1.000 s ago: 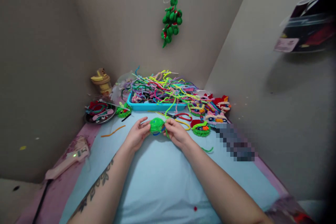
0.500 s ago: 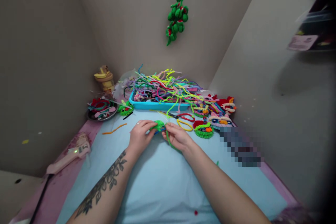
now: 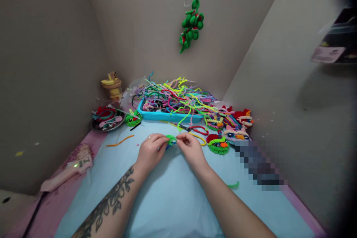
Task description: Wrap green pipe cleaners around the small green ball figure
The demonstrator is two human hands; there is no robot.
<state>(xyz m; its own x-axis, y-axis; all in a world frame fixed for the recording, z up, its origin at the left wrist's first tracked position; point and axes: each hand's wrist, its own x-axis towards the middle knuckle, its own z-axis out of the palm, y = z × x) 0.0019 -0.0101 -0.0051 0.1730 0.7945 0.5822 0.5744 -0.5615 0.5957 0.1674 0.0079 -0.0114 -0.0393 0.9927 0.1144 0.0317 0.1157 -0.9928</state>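
Note:
In the head view my left hand (image 3: 152, 150) pinches the left side of a small green pipe-cleaner piece (image 3: 171, 140) with some blue at its lower edge. My right hand (image 3: 191, 149) has thumb and fingertips closed on the right side of the same piece. Fingers cover much of it, so its exact shape is hidden. A green pipe-cleaner end (image 3: 233, 185) shows on the cloth beyond my right forearm. Scissors (image 3: 198, 131) with red and yellow handles lie just behind my right hand. A green pipe-cleaner head with an orange beak (image 3: 218, 144) sits to its right.
A blue tray (image 3: 173, 116) heaped with coloured pipe cleaners stands at the back. On the left are a metal bowl (image 3: 108, 128), a glue gun (image 3: 67, 173) with a lit green light, and an orange strand (image 3: 120, 141). A green cluster (image 3: 192, 24) hangs on the wall.
My right hand has turned knuckles-up and its fingertips have moved in on the green piece. The green strand across its palm no longer shows. The view has shifted slightly.

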